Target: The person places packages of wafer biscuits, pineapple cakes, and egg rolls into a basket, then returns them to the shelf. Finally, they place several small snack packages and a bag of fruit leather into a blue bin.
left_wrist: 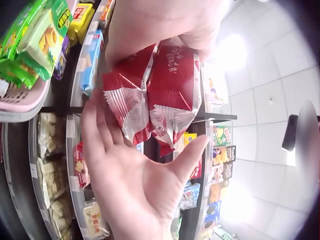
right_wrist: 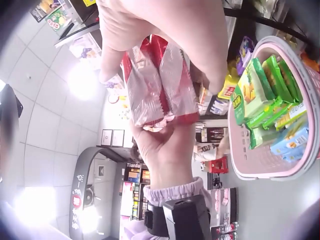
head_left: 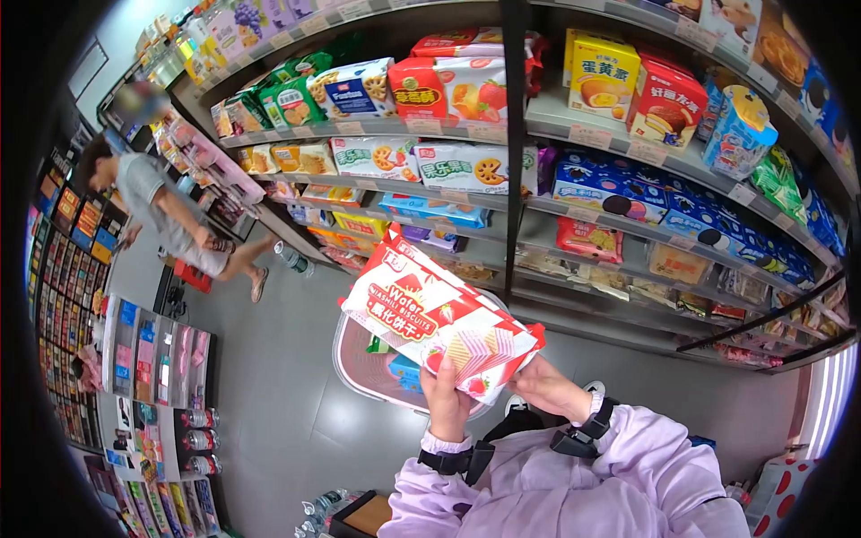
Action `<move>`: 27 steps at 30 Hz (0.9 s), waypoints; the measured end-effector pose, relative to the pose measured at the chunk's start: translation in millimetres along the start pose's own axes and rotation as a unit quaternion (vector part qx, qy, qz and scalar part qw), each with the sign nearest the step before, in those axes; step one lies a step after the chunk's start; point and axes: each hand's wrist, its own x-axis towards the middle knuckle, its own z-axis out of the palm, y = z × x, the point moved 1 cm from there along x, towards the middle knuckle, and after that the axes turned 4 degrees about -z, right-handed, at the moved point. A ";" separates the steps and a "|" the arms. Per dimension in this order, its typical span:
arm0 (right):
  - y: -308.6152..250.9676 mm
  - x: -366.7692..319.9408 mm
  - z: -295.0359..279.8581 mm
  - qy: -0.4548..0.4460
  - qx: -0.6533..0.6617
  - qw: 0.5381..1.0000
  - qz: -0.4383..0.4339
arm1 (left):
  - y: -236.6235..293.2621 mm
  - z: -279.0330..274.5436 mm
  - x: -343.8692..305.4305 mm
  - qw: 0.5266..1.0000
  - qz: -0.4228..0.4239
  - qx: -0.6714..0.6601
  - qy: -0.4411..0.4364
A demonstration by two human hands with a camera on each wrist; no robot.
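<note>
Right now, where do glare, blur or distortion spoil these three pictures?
Head view: strong fisheye bends the grey metal shelves, corners black. Left wrist view: light glare washes the upper right. Right wrist view: glare patches at left; the red-and-white plastic biscuit packet looks slightly soft.

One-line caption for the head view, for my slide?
Left hand and right hand hold a red-and-white wafer biscuit pack above a pink plastic basket beside stocked snack shelves.

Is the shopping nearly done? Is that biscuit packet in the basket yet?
Done: green packets and a blue packet already lie in the pink basket. In hand: the left grip and right grip hold the wafer packet above it. Left: the packet isn't in the basket yet.
</note>
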 end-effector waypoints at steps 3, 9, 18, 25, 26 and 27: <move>-0.2 0.4 -6.5 0.079 0.050 0.993 -0.074 | -15.6 16.7 2.4 0.999 -0.031 -0.015 -0.017; -10.7 -24.5 -26.1 0.165 0.086 0.972 -0.145 | -53.2 34.1 -1.1 0.993 -0.109 -0.005 -0.054; -35.7 -81.9 -49.9 0.287 0.017 0.942 -0.175 | -98.8 43.1 -20.7 0.959 -0.245 -0.020 -0.141; -47.1 -112.0 -66.5 0.318 0.048 0.936 -0.140 | -107.3 26.6 -21.0 0.929 -0.276 -0.007 -0.248; -47.3 -117.4 -69.3 0.326 0.052 0.934 -0.137 | -106.7 26.8 -21.2 0.931 -0.284 -0.013 -0.231; -47.1 -122.0 -75.3 0.325 0.050 0.935 -0.136 | -106.6 27.2 -21.7 0.932 -0.292 -0.020 -0.214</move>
